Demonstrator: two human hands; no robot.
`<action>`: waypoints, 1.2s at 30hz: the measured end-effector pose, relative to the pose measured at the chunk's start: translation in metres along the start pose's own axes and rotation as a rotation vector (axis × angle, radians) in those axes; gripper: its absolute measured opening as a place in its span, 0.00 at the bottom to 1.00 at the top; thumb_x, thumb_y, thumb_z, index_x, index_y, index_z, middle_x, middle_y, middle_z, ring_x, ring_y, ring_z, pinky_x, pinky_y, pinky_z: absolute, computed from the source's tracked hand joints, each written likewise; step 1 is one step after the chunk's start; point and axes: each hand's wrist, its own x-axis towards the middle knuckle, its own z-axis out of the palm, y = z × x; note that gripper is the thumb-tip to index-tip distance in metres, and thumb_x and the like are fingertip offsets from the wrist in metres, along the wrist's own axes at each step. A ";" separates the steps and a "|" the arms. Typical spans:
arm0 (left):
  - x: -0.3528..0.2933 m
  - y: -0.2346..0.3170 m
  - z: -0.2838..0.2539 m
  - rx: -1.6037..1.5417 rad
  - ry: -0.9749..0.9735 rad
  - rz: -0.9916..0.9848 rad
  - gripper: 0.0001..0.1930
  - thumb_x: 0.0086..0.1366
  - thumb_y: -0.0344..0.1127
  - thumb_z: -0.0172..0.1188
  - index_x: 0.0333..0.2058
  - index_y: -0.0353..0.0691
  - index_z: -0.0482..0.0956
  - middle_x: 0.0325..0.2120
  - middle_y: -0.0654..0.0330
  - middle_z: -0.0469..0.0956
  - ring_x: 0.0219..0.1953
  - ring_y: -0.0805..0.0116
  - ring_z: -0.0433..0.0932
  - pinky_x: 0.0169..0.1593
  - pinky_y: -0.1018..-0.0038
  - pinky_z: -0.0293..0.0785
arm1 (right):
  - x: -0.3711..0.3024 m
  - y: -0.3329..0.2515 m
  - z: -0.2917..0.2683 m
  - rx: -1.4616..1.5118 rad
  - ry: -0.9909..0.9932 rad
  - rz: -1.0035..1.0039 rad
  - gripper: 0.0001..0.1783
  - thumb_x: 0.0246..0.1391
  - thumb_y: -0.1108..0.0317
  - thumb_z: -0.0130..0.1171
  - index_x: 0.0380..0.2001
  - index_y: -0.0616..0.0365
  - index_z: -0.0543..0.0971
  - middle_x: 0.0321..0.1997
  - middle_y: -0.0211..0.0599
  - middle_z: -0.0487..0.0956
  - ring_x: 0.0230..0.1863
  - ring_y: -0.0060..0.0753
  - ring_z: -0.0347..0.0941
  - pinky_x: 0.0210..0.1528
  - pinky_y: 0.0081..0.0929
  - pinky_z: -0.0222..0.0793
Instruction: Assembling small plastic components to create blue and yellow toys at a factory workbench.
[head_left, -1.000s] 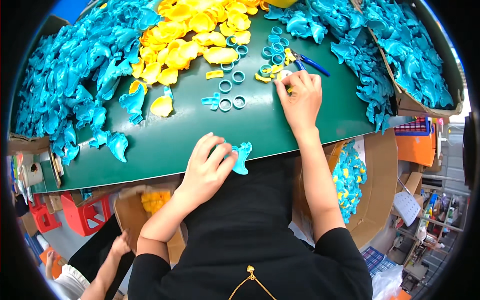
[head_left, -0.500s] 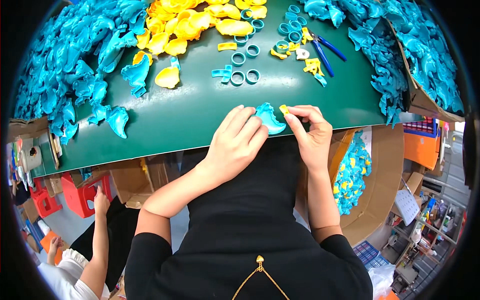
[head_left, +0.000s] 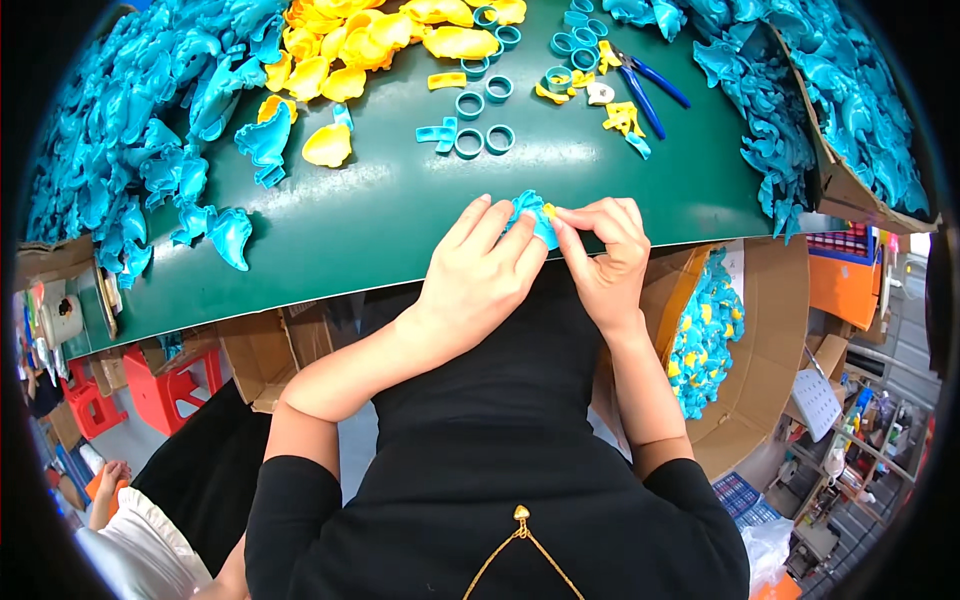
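My left hand (head_left: pixel 478 262) is closed on a blue curved plastic piece (head_left: pixel 527 205) at the near edge of the green table. Between thumb and forefinger, my right hand (head_left: pixel 612 258) pinches a small yellow plastic piece (head_left: pixel 549 211), pressed against the blue piece. The fingers hide much of both parts. Beyond the hands stand several dark teal rings (head_left: pixel 498 140). Near the rings lie a blue flat strip (head_left: pixel 436 134) and a yellow strip (head_left: pixel 447 80).
Heaps of blue pieces (head_left: pixel 120 130) and yellow pieces (head_left: pixel 365 45) cover the table's (head_left: pixel 380 220) far left. Blue-handled pliers (head_left: pixel 645 95) lie far right. A cardboard box (head_left: pixel 765 340) of blue-and-yellow pieces stands beside my right arm. Another person (head_left: pixel 150 540) sits at left.
My right hand has moved left, bringing the yellow piece against the blue one. The blue piece has turned in my left hand. The other person's raised arm has dropped.
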 end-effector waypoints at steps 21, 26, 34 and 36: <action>-0.004 -0.013 -0.024 0.055 -0.072 0.051 0.10 0.52 0.29 0.62 0.36 0.38 0.78 0.44 0.59 0.79 0.52 0.56 0.73 0.58 0.55 0.71 | 0.036 0.007 -0.030 0.041 -0.497 0.052 0.08 0.56 0.69 0.64 0.38 0.58 0.86 0.46 0.34 0.79 0.55 0.39 0.71 0.59 0.35 0.66; -0.021 -0.020 -0.036 0.023 -0.095 -0.025 0.16 0.49 0.30 0.69 0.38 0.39 0.78 0.49 0.60 0.78 0.55 0.49 0.70 0.58 0.61 0.69 | 0.156 0.036 0.029 -0.055 -0.085 -0.230 0.10 0.56 0.65 0.65 0.39 0.58 0.85 0.36 0.40 0.82 0.43 0.44 0.78 0.48 0.36 0.72; -0.026 -0.018 -0.014 -0.047 0.015 -0.179 0.16 0.53 0.41 0.73 0.35 0.40 0.79 0.46 0.60 0.78 0.58 0.49 0.68 0.57 0.62 0.73 | 0.166 0.003 0.067 -0.146 -0.362 -0.224 0.11 0.52 0.61 0.67 0.34 0.56 0.84 0.34 0.39 0.81 0.44 0.43 0.76 0.49 0.38 0.71; -0.025 -0.018 -0.013 -0.081 0.036 -0.201 0.15 0.53 0.40 0.72 0.36 0.41 0.80 0.45 0.61 0.79 0.57 0.49 0.69 0.56 0.63 0.74 | 0.181 0.005 0.052 0.038 -0.640 -0.002 0.11 0.52 0.62 0.67 0.33 0.58 0.84 0.30 0.36 0.84 0.34 0.36 0.80 0.40 0.32 0.74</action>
